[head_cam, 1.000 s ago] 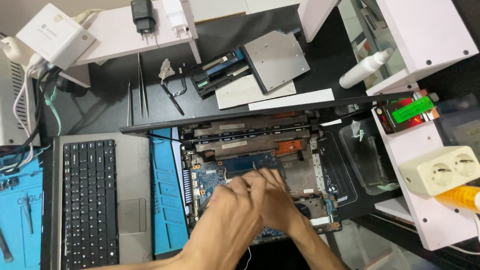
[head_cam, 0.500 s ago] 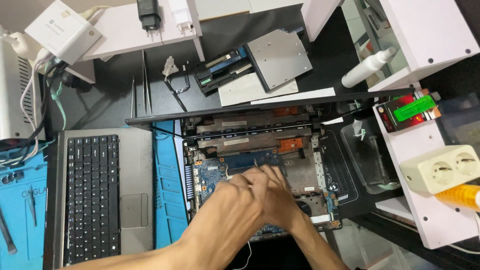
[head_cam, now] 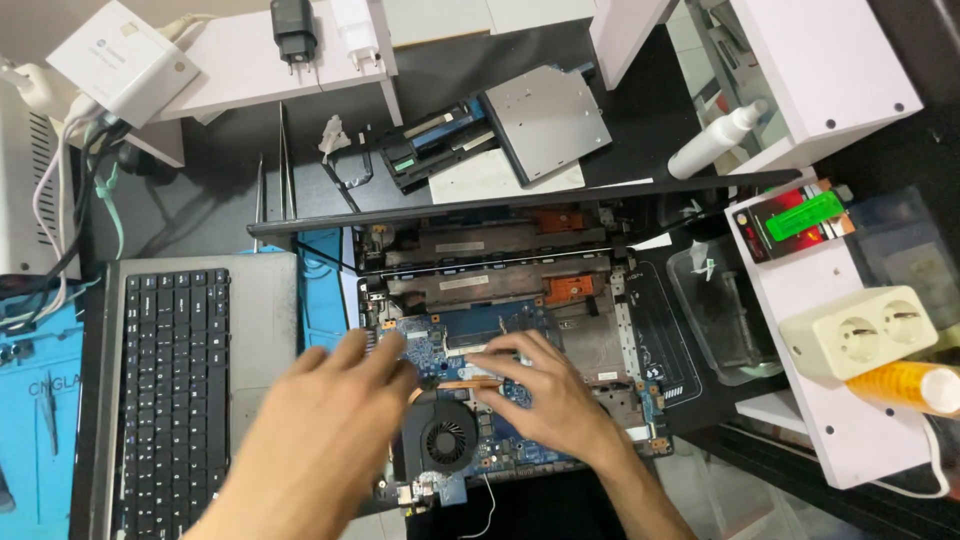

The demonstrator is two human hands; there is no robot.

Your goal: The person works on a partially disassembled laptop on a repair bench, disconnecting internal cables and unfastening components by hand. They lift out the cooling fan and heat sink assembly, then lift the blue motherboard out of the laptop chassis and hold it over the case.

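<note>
**Hands have spread apart, fan's out in the open now**

So I'm in the guts of the opened laptop (head_cam: 500, 330), and the blue motherboard (head_cam: 450, 350) sits in the middle of the chassis, right under my fingers. A second ago both hands were stacked over the same spot on the board and hid most of it. Now they've parted: my left hand (head_cam: 330, 420) has slid out toward 9 o'clock, fingers stretched nearly flat, tips resting at the board's left edge. It isn't holding anything as far as I can see. My right hand (head_cam: 545, 395) sits at 3 o'clock of the fan, fingers loosely spread and pressing down by the copper heat pipe (head_cam: 470, 383); can't tell if there's something tiny pinched under the fingertips.

Upshot: the round black cooling fan (head_cam: 445, 440) is now fully visible between my wrists, at about 6 o'clock of the board. I'd guess the work is centred on that fan and heat pipe area.

Further out: the removed keyboard deck (head_cam: 170, 390) lies at 9 o'clock on a blue mat (head_cam: 30, 440). At 12 o'clock, past the lid edge, are a silver optical drive (head_cam: 548, 120) and a black battery (head_cam: 440, 150). A white spray bottle (head_cam: 715, 142) is at 1 o'clock, a beige socket block (head_cam: 865, 335) at 3 o'clock.
</note>
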